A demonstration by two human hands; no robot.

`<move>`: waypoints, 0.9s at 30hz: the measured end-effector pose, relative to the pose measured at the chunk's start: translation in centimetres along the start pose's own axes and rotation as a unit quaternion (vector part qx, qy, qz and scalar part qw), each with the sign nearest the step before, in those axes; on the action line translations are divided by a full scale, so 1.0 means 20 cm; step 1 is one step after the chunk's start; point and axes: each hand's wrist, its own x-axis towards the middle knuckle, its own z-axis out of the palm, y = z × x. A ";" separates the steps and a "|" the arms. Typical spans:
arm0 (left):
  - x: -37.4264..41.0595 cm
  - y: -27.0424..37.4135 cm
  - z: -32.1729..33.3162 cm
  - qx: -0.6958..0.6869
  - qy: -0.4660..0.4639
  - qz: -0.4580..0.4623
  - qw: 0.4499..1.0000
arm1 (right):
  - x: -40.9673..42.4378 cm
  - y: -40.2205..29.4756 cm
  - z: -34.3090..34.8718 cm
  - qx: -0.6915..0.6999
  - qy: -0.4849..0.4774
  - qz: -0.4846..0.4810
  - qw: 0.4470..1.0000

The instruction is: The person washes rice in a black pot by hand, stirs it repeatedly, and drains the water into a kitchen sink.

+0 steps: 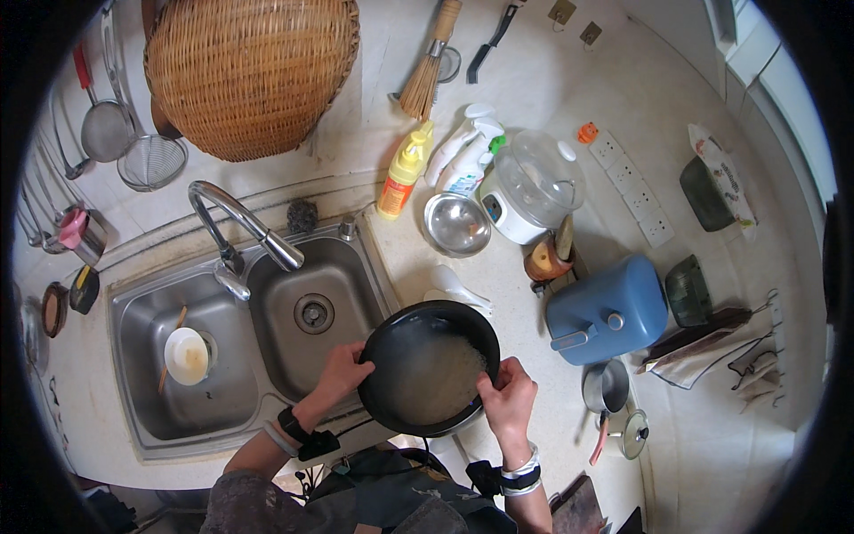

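A round black pot (373, 400) holds cloudy, slightly foamy liquid (437, 380) that has run towards its right side. My left hand (343, 374) pinches the pot's left rim, thumb on top. Its right rim is gripped by my right hand (510, 397). The pot is held over the counter's front edge, just right of the stainless steel double sink (320, 267). Behind the pot, a white spoon (454, 284) is partly covered by it. In the sink's left basin, a white bowl (185, 356) rests over chopsticks (162, 379).
A chrome faucet (247, 227) arches over the sink. At the back stand a yellow pump bottle (403, 175), spray bottles (464, 160), a metal bowl (457, 223) and a steamer (534, 180). To the right are a blue air fryer (607, 314) and a small saucepan (606, 387).
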 end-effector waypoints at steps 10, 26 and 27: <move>0.00 -0.04 0.01 -0.062 -0.015 0.014 0.998 | -0.02 -0.03 0.01 -0.026 0.007 -0.007 1.000; 0.00 0.26 0.03 -0.056 -0.058 0.037 0.996 | -0.17 0.44 -0.01 0.206 0.008 0.139 0.969; 0.01 0.29 0.06 -0.031 -0.062 0.053 0.996 | -0.19 0.49 -0.03 0.217 0.013 0.140 0.966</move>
